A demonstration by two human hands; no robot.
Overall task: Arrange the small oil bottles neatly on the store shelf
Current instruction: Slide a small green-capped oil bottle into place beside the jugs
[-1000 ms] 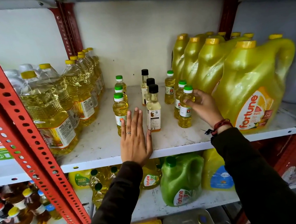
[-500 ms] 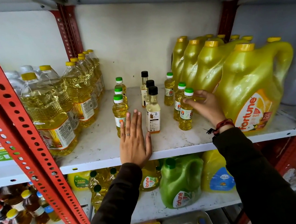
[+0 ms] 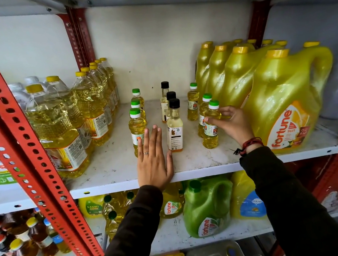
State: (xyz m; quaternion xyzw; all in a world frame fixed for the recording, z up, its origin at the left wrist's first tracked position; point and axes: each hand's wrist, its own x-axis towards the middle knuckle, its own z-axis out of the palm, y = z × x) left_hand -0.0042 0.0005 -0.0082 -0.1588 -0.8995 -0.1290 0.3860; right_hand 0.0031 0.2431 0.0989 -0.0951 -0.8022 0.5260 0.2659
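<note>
the small oil bottles stand in three short rows running from the front toward the back of the white shelf, about midway between its left and right ends: three green-capped ones on the left, three clear black-capped ones in the middle, and three more green-capped ones on the right. the front bottle of the right row is gripped at its shoulder by the right hand, fingers curled round it, base on the shelf. the left hand lies flat and open on the shelf at the front edge, palm down, fingers together, filling the gap between the left row and the middle row; its little-finger side hides the lower part of the front left bottle and its thumb sits just beside the base of the front black-capped bottle. crowding the right row, a block of large yellow jugs fills the right end of the shelf, the right hand's knuckles close against the front one. tall clear bottles with yellow caps line the left end, well apart from the small rows. a red perforated upright slants across the left front corner.
</note>
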